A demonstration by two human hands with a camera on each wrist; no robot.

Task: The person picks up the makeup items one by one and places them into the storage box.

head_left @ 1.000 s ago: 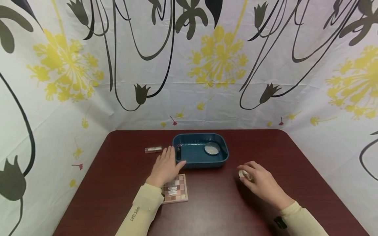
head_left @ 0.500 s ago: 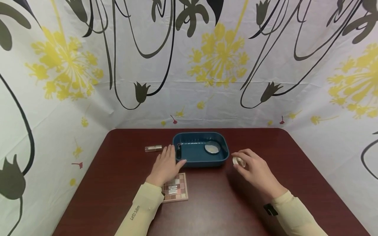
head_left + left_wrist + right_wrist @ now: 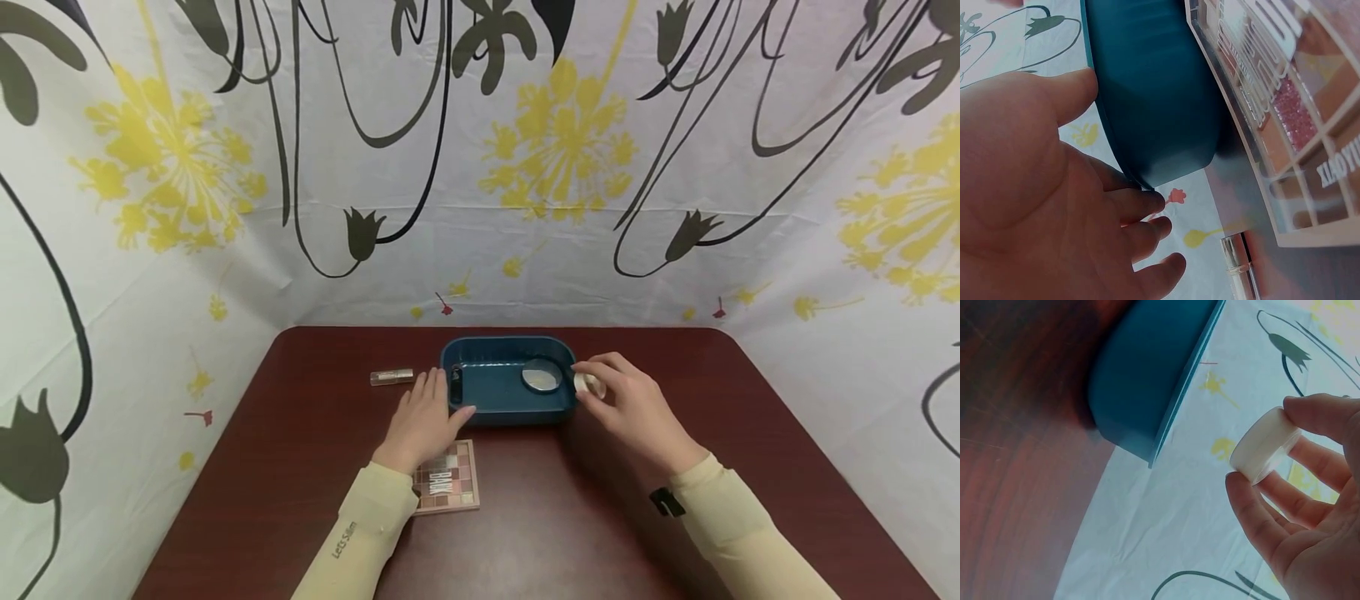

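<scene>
Where the room shows, it is a patterned cloth (image 3: 480, 250) hanging behind the work and along both sides, white with yellow and dark floral prints. The tabletop (image 3: 525, 525) is dark red-brown with a soft sheen; expect a hard, smooth support on which small rigid articles may slide.

Toward its 12 o'clock edge sits the blue tray (image 3: 517, 417). It appears stiff and light; its raised rim is the suitable hold point. The left hand (image 3: 420, 429) is at the tray's 8 o'clock corner, fingers extended, thumb spread wide and touching the rim. The right hand (image 3: 633, 408) is at 4 o'clock, fingers and thumb set narrow around the jar (image 3: 1266, 445).

At the tray's 7 o'clock lies the flat palette (image 3: 453, 475), partly hidden by the left hand; treat its pans as fragile and lift by the frame. Inside the tray, at 3 o'clock from centre, rests the round disc (image 3: 542, 382) with a shiny face. Outside, at 9 o'clock, lies the slender tube (image 3: 392, 377).

The jar, pale and low, is held tilted just beside the tray's 3 o'clock rim, apart from it. Judge it light, rigid and slightly slippery; grip across opposite sides of its round wall.
</scene>
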